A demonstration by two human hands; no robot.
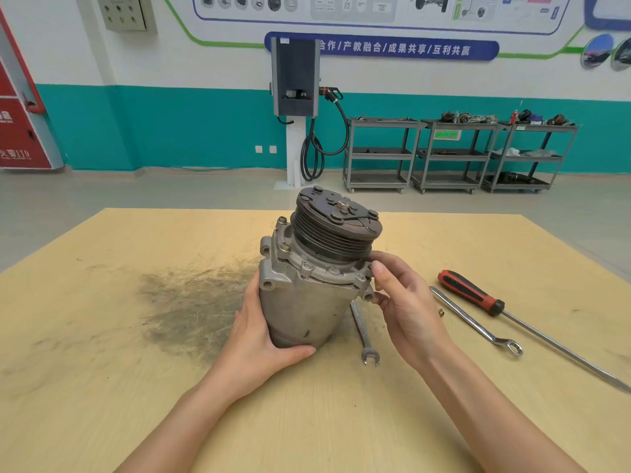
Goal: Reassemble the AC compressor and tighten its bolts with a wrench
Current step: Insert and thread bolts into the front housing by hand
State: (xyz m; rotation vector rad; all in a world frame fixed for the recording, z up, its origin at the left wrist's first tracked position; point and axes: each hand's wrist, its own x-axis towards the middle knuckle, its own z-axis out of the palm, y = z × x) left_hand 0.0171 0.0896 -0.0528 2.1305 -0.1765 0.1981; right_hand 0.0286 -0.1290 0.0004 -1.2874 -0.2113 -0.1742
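Observation:
The grey AC compressor [307, 295] stands upright on the wooden table [102, 370], its dark grooved pulley and clutch plate [338, 221] on top. My left hand [263, 339] grips the lower body, thumb across the front. My right hand [403, 298] holds the right side of the flange, thumb and fingertips at a bolt there. Several bolts sit around the flange rim. An open-end wrench [363, 332] lies on the table between my hands, partly behind the compressor.
A ring wrench [478, 322] and a long red-and-black screwdriver [512, 315] lie to the right. A small nut [441, 313] sits beside the ring wrench. A dark grease smear marks the table at left. Carts and a charger stand along the far wall.

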